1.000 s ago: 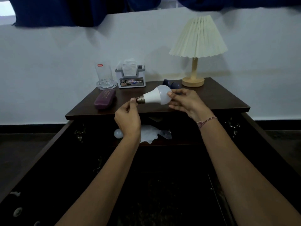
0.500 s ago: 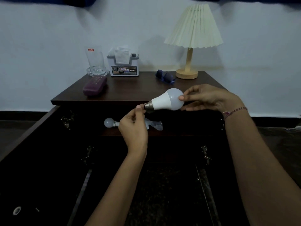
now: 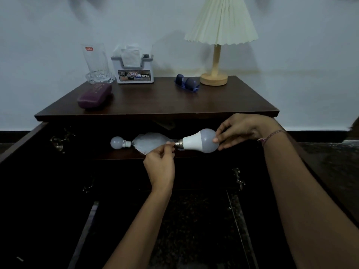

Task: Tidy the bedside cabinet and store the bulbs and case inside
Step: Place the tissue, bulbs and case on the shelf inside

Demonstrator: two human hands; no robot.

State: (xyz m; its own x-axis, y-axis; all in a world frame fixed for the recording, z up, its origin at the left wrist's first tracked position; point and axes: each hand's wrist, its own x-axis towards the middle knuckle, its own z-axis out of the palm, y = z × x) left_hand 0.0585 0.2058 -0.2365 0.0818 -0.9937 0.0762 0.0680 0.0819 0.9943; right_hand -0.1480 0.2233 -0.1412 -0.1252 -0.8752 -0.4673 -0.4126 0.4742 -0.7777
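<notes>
I hold a large white bulb (image 3: 200, 141) sideways in front of the open cabinet's inner shelf (image 3: 120, 155). My left hand (image 3: 160, 166) pinches its metal base. My right hand (image 3: 240, 131) grips the round glass end with fingertips. A smaller white bulb (image 3: 118, 143) lies on the shelf at the left, next to a crumpled white bag (image 3: 150, 143). A purple case (image 3: 94, 95) lies on the left of the dark wooden cabinet top (image 3: 155, 101).
On the top stand a clear glass (image 3: 96, 64), a tissue holder (image 3: 134, 69), a blue object (image 3: 186, 82) and a lamp (image 3: 217, 41) with a pleated shade. Both cabinet doors (image 3: 21, 144) stand open to either side. A white wall rises behind.
Both hands have carried the large bulb down from above the cabinet top to the level of the inner shelf. The view has tilted down and come closer.
</notes>
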